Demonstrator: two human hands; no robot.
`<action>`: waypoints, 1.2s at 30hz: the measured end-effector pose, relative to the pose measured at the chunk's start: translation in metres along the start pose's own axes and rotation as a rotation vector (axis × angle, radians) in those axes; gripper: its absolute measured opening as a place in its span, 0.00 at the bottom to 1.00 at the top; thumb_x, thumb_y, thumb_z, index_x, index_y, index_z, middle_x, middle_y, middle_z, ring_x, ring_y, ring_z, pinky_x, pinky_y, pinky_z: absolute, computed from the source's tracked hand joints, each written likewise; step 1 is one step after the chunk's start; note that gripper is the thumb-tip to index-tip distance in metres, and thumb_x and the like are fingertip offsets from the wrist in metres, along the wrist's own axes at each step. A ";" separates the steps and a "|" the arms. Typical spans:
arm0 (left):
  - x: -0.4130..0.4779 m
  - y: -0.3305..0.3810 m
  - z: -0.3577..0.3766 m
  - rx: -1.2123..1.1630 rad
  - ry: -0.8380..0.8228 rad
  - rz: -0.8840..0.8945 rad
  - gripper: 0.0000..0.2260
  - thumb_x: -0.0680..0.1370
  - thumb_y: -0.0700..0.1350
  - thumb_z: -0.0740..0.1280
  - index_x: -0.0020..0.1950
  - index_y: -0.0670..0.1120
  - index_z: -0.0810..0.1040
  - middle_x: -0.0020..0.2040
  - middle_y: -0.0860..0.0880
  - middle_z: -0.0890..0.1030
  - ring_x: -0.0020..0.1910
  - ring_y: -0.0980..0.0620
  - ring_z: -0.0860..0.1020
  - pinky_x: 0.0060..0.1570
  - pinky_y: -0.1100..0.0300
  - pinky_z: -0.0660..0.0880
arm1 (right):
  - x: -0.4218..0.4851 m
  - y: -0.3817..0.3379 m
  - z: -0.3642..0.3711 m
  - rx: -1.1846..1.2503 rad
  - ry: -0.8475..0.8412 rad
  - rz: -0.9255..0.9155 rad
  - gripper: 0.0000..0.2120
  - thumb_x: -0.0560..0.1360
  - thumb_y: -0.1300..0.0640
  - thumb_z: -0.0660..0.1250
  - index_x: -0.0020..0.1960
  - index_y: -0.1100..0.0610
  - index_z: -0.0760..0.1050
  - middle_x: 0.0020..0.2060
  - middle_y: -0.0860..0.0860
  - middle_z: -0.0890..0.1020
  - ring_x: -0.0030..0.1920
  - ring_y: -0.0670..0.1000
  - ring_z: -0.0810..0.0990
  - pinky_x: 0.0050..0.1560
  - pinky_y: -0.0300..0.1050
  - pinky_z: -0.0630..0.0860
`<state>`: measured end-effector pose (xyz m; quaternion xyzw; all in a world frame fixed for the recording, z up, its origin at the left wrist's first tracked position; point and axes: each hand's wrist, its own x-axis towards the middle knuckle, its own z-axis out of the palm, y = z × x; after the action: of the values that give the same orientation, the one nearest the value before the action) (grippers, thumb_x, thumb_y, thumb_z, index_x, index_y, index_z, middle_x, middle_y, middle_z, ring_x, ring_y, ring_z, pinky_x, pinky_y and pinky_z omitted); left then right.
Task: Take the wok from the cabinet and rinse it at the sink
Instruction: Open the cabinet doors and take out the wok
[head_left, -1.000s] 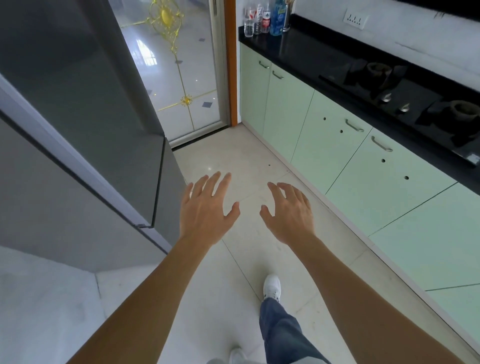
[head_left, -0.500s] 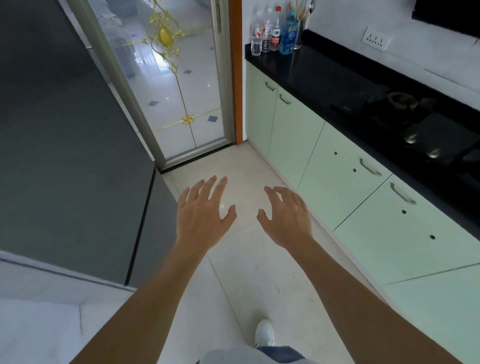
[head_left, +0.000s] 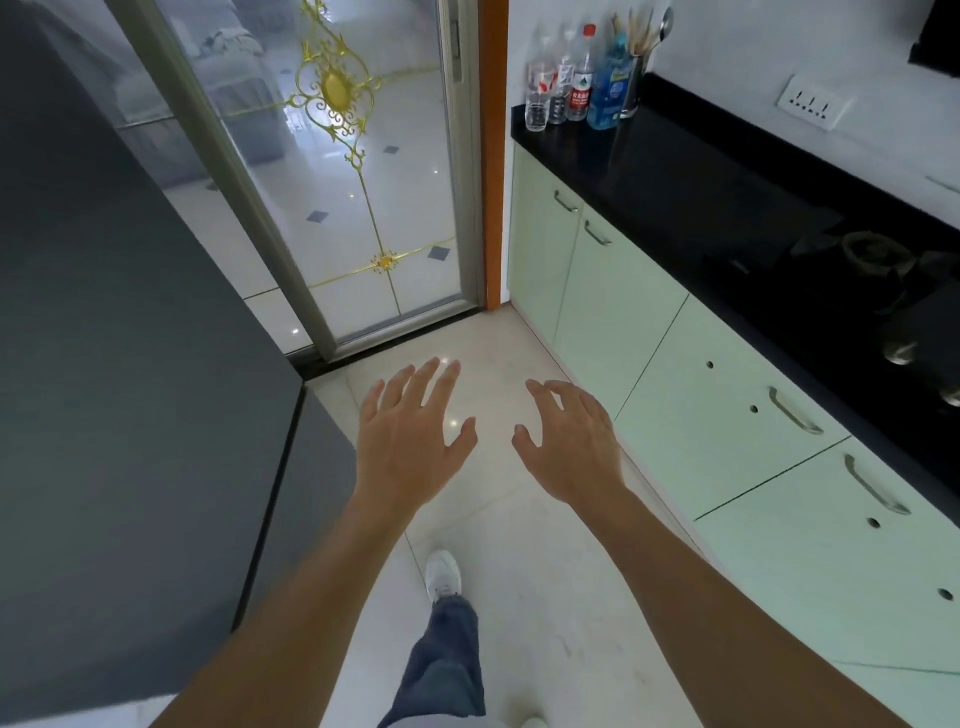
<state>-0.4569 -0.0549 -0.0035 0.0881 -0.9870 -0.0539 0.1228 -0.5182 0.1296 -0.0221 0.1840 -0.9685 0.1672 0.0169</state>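
Note:
My left hand (head_left: 410, 441) and my right hand (head_left: 571, 441) are held out in front of me above the floor, palms down, fingers spread, holding nothing. Pale green cabinets (head_left: 701, 395) with metal handles run along the right under a black countertop (head_left: 691, 176). All their doors are shut. No wok and no sink are in view.
A gas hob (head_left: 883, 291) sits in the countertop at right. Several bottles (head_left: 571, 83) and a utensil holder stand at its far end. A glass sliding door (head_left: 363, 182) closes the far side. A dark grey fridge (head_left: 130, 364) fills the left. My leg and white shoe (head_left: 442, 574) are on the tiled floor.
I have walked toward the glass door and the view has tilted up; the bottles and door are nearer. Both hands stay open and held out as before.

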 end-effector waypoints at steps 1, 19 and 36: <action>0.013 -0.005 0.004 -0.002 -0.001 0.003 0.29 0.78 0.63 0.60 0.75 0.51 0.68 0.73 0.47 0.74 0.71 0.43 0.73 0.69 0.39 0.70 | 0.013 -0.002 0.004 -0.001 -0.003 0.004 0.27 0.77 0.45 0.64 0.74 0.53 0.69 0.69 0.55 0.76 0.70 0.57 0.73 0.74 0.56 0.67; 0.254 -0.120 0.049 -0.093 -0.067 0.034 0.30 0.77 0.62 0.62 0.77 0.52 0.65 0.75 0.49 0.72 0.74 0.46 0.69 0.72 0.43 0.66 | 0.261 -0.066 0.046 -0.032 -0.062 0.121 0.28 0.78 0.43 0.62 0.75 0.52 0.67 0.71 0.54 0.74 0.71 0.56 0.72 0.73 0.54 0.68; 0.468 -0.126 0.116 -0.085 -0.120 0.097 0.28 0.76 0.59 0.65 0.75 0.51 0.70 0.71 0.49 0.75 0.70 0.46 0.72 0.70 0.47 0.68 | 0.470 -0.016 0.080 -0.007 -0.090 0.161 0.27 0.78 0.44 0.62 0.74 0.54 0.70 0.70 0.55 0.76 0.71 0.56 0.73 0.73 0.54 0.67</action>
<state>-0.9130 -0.2557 -0.0226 0.0315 -0.9926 -0.0949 0.0695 -0.9479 -0.0752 -0.0479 0.1126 -0.9805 0.1560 -0.0394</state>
